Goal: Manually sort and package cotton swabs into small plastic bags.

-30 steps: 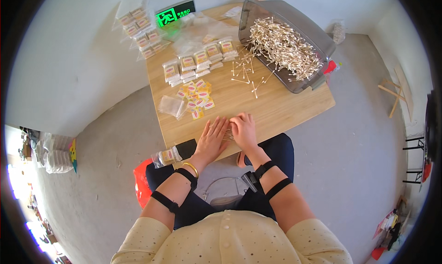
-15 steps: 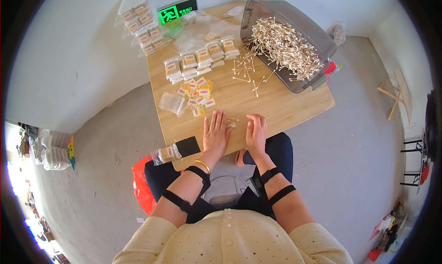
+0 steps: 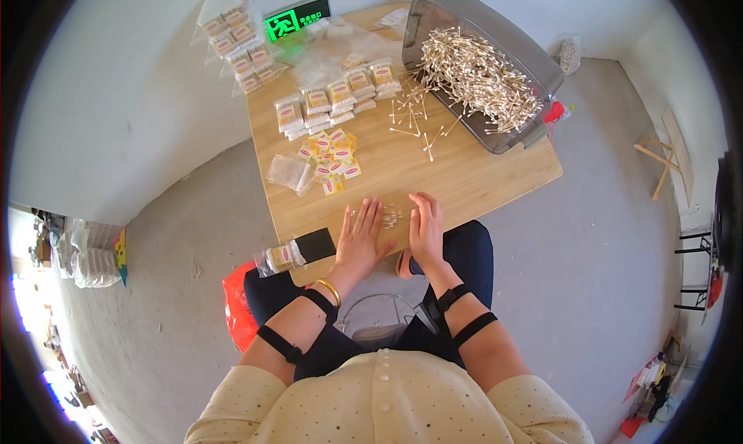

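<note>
A small bunch of cotton swabs [image 3: 392,217] lies on the wooden table [image 3: 480,177] near its front edge. My left hand [image 3: 361,239] rests flat at the left of the bunch, fingers stretched forward, its edge touching or nearly touching the swabs. On the other side my right hand [image 3: 426,231] stands on its edge with the palm toward the bunch, fingers extended and slightly bent. Neither hand grips anything. Left of my left hand, a filled bag of swabs [image 3: 280,257] lies beside a black flat piece [image 3: 315,246] at the table edge.
A grey plastic bin [image 3: 507,140] heaped with loose swabs [image 3: 480,76] lies tipped at the back right, several spilled [image 3: 429,144]. Yellow-and-white cards [image 3: 337,154], clear bags [image 3: 288,173] and rows of packed swabs [image 3: 340,96] lie at the left. A lit green exit sign [image 3: 298,18] stands behind.
My left hand has slid slightly back, its fingers more spread, uncovering more of the swab bunch. The right hand has shifted a little left, closer to the swabs.
</note>
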Tool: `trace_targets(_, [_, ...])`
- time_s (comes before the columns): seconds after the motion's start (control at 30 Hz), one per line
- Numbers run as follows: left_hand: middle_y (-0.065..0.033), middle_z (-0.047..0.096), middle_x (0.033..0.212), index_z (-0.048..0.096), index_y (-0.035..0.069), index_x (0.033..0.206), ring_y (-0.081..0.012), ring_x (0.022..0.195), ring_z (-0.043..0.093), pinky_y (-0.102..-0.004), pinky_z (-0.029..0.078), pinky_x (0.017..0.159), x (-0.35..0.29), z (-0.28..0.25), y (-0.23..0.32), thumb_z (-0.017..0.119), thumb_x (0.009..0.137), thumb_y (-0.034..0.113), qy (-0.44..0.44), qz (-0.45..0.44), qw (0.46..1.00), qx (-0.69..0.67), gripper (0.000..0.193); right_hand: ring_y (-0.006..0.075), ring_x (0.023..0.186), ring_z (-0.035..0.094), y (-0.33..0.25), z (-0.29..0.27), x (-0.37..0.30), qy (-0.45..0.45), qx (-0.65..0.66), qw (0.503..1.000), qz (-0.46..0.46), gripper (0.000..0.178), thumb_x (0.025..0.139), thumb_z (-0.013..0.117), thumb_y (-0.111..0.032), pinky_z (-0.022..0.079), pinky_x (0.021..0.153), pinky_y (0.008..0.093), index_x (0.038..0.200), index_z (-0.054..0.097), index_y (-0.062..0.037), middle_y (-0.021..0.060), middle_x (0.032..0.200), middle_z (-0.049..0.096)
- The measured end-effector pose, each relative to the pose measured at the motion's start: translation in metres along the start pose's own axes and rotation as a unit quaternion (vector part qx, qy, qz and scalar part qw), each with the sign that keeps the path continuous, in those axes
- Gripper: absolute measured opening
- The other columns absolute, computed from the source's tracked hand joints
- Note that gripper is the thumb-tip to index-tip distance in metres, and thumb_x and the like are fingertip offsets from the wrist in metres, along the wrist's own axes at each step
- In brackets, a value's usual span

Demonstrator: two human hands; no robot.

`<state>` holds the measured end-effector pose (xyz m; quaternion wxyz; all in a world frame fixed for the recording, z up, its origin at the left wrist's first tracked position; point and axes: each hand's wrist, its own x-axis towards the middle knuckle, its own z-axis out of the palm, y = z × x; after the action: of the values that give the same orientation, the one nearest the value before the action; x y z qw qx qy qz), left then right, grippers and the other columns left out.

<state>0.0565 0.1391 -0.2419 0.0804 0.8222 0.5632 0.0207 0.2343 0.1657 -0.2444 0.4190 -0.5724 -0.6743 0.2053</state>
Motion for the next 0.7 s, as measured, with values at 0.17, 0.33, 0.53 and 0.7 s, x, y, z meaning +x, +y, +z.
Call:
trace_targets(0.17, [-0.0128, 0.021, 0.17, 0.022, 0.001, 0.162, -0.0252, 0.159, 0.012, -0.0546, 0.004, 0.128, 0.006, -0.001, -0.001, 0.045, 0.1, 0.061, 0.015, -0.006, 1.0, 0.014, 0.088, 0.0416, 0.122, 0.052, -0.005, 0.003, -0.002, -0.007, 0.003, 1.0, -0.005, 0.033, 0.099, 0.049, -0.003, 0.043, 0.104, 0.0475, 0.132, 0.055, -0.0032, 0.0212, 0.133, 0.056])
trace_targets(0.33, [-0.0154, 0.023, 0.169, 0.025, 0.0, 0.161, -0.0277, 0.158, 0.016, -0.0562, 0.007, 0.127, 0.014, -0.002, -0.003, 0.051, 0.099, 0.058, 0.03, -0.013, 0.999, 0.003, 0.088, 0.0421, 0.125, 0.051, -0.008, 0.003, -0.003, -0.01, 0.006, 1.0, 0.006, 0.034, 0.1, 0.048, -0.004, 0.043, 0.106, 0.0475, 0.134, 0.054, -0.0029, 0.0222, 0.135, 0.055])
trace_targets(0.53, [-0.0144, 0.022, 0.169, 0.025, 0.001, 0.161, -0.0265, 0.159, 0.015, -0.0566, 0.006, 0.127, 0.021, -0.003, -0.005, 0.05, 0.099, 0.059, 0.021, -0.011, 1.0, 0.016, 0.088, 0.0425, 0.13, 0.049, -0.013, 0.007, -0.001, -0.01, 0.034, 0.999, 0.011, 0.035, 0.101, 0.047, -0.005, 0.041, 0.11, 0.0471, 0.135, 0.053, -0.0019, 0.023, 0.14, 0.052])
trace_targets(0.7, [-0.015, 0.02, 0.17, 0.021, 0.0, 0.162, -0.0267, 0.159, 0.013, -0.0556, 0.006, 0.127, 0.023, -0.006, -0.005, 0.048, 0.1, 0.059, 0.016, -0.019, 0.999, 0.027, 0.09, 0.0424, 0.134, 0.047, -0.016, 0.009, 0.0, -0.017, 0.057, 0.998, 0.019, 0.035, 0.102, 0.046, -0.007, 0.039, 0.112, 0.0472, 0.136, 0.053, -0.0013, 0.0233, 0.142, 0.051])
